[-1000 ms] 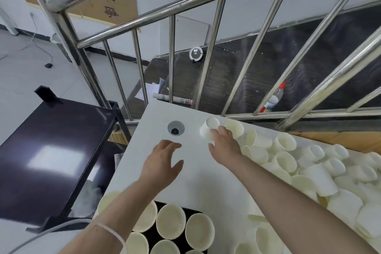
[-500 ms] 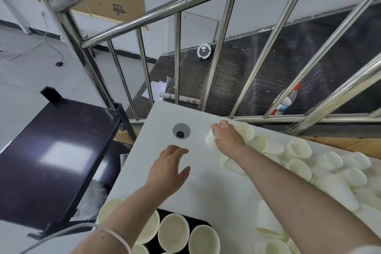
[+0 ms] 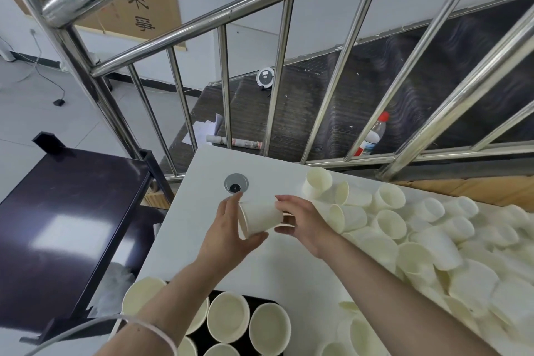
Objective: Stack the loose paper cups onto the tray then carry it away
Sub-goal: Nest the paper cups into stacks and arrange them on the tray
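Cup (image 3: 260,218) lifted off the pile, our hands — left (image 3: 228,235), right (image 3: 300,218) — clamp it mid-handover; next we seat it on the tray (image 3: 251,299) stacks.

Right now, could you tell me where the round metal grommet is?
The round metal grommet is set in the white table, just beyond the left hand.

you've got cream paper cups (image 3: 387,220) on a white table (image 3: 208,240), a black tray (image 3: 228,344), shiny silver railing (image 3: 277,113), glossy dark purple-black cart (image 3: 66,211), and a red-capped bottle (image 3: 372,136) with its red-and-white label.
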